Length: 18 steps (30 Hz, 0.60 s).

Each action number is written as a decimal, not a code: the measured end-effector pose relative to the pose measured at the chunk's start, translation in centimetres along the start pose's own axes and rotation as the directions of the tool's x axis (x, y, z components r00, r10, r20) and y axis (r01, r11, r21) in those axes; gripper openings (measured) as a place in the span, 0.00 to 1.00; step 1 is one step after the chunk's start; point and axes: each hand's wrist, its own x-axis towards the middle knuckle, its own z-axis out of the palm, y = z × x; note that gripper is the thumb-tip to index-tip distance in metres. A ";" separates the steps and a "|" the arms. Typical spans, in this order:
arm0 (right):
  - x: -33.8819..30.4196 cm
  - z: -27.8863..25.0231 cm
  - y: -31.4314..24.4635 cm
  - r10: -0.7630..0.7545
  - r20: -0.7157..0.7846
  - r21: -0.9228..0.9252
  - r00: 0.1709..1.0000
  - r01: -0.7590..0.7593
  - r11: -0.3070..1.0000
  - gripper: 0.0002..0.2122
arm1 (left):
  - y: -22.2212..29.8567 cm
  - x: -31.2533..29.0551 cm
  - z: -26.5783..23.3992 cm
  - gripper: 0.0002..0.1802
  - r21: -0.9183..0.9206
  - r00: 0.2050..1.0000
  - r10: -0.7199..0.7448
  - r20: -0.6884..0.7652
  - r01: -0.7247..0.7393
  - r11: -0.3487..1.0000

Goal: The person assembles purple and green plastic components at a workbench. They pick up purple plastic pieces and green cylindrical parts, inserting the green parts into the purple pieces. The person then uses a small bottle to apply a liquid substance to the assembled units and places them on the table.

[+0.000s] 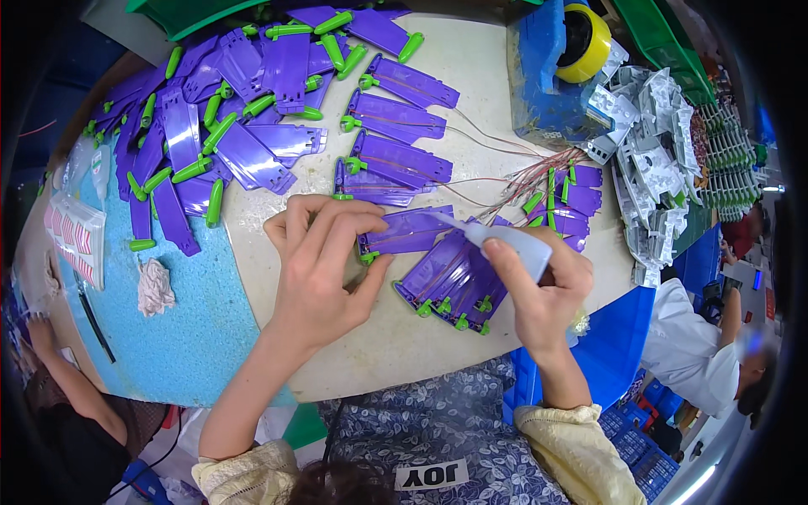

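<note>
My left hand (320, 273) pinches the left end of a purple plastic wing (412, 231), close to its green tip (369, 257). In my right hand (547, 295) is a white squeeze bottle (519, 248), tilted so that its thin nozzle points left, over the wing. Whether the nozzle touches the wing I cannot tell. Just below lie several overlapping purple wings (454, 273) with green ends. Above my left hand is a row of purple wings (396, 118) with thin wires running right to a wire bundle (539, 177).
A large heap of purple wings (269, 67) with green tips covers the upper left. Yellow tape (585, 44) sits on a blue holder (539, 76), beside grey plastic parts (652, 168). A crumpled cloth (155, 288) lies on the blue mat (202, 328). Other people are at both sides.
</note>
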 end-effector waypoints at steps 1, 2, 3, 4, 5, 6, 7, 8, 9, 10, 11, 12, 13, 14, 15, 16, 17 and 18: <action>0.0 -0.2 0.0 0.023 -0.016 -0.008 1.000 -0.023 1.000 0.07 | 0.0 0.0 -0.1 0.22 0.004 1.000 0.001 -0.003 -0.001 1.000; -0.3 -0.3 0.1 0.053 -0.048 0.024 0.997 -0.052 0.998 0.07 | 0.0 -0.1 -0.1 0.22 0.007 1.000 0.003 -0.005 -0.003 1.000; -0.5 -0.5 0.0 0.046 -0.016 0.032 0.999 -0.046 0.998 0.07 | 0.0 -0.1 0.0 0.22 0.006 1.000 -0.002 -0.004 0.002 1.000; -0.6 -0.7 -0.3 0.039 0.015 0.040 0.999 -0.040 0.998 0.07 | -0.1 -0.1 0.0 0.21 0.006 1.000 -0.007 -0.003 0.007 1.000; -0.6 -0.9 -0.5 0.032 0.047 0.049 0.998 -0.034 0.998 0.07 | -0.2 -0.1 0.1 0.21 0.005 1.000 -0.012 -0.002 0.012 1.000; -0.6 -1.0 -0.7 0.037 0.091 -0.004 0.995 -0.036 0.999 0.07 | 0.0 0.0 -0.1 0.21 0.023 1.000 0.011 -0.003 -0.011 1.000; -0.8 -1.3 -0.4 0.092 0.068 0.002 0.993 -0.093 0.996 0.07 | 0.2 0.1 -0.4 0.21 0.041 0.999 0.034 -0.004 -0.034 0.999; -1.0 -1.7 0.1 0.148 0.045 0.010 0.988 -0.149 0.989 0.07 | 0.5 0.1 -0.6 0.21 0.059 0.998 0.057 -0.006 -0.056 0.997; -1.1 -2.1 0.5 0.196 0.024 0.019 0.980 -0.197 0.980 0.08 | 0.8 -0.6 -0.4 0.21 0.067 0.993 0.114 0.042 -0.116 0.991; -1.2 -2.2 0.5 0.222 -0.027 0.123 0.975 -0.217 0.968 0.07 | 1.5 -1.7 -0.4 0.22 0.072 0.982 0.166 0.093 -0.173 0.982; -1.1 -2.5 0.5 0.201 -0.042 0.159 0.979 -0.192 0.968 0.07 | 2.0 -2.5 -0.2 0.22 0.075 0.966 0.217 0.142 -0.229 0.970; -1.1 -2.8 0.4 0.186 -0.057 0.197 0.981 -0.171 0.965 0.06 | 2.5 -2.9 0.5 0.21 0.121 0.976 0.180 0.119 -0.194 0.974; -1.2 -2.9 0.3 0.170 -0.071 0.234 0.983 -0.149 0.961 0.06 | 2.3 -2.8 0.6 0.20 0.187 0.986 0.143 0.083 -0.157 0.970; -1.2 -2.7 0.5 0.132 -0.077 0.257 0.988 -0.108 0.960 0.05 | 1.9 -2.5 0.8 0.19 0.251 0.993 0.108 0.044 -0.116 0.961; -1.3 -2.5 0.3 0.121 -0.049 0.232 0.991 -0.106 0.967 0.05 | 1.5 -2.0 0.9 0.18 0.312 0.997 0.079 0.005 -0.076 0.947; -1.2 -2.2 -0.1 0.110 -0.021 0.207 0.994 -0.103 0.973 0.05 | 1.2 -1.2 0.7 0.17 0.231 0.998 0.056 -0.009 -0.053 0.972; -1.2 -2.0 -0.4 0.099 0.007 0.182 0.995 -0.099 0.978 0.05 | 1.0 -1.0 0.6 0.17 0.201 0.999 0.046 -0.002 -0.044 0.979; -1.2 -1.5 -0.1 0.056 0.024 0.153 0.998 -0.059 0.986 0.06 | 0.9 -0.8 0.5 0.17 0.172 0.999 0.035 0.003 -0.035 0.985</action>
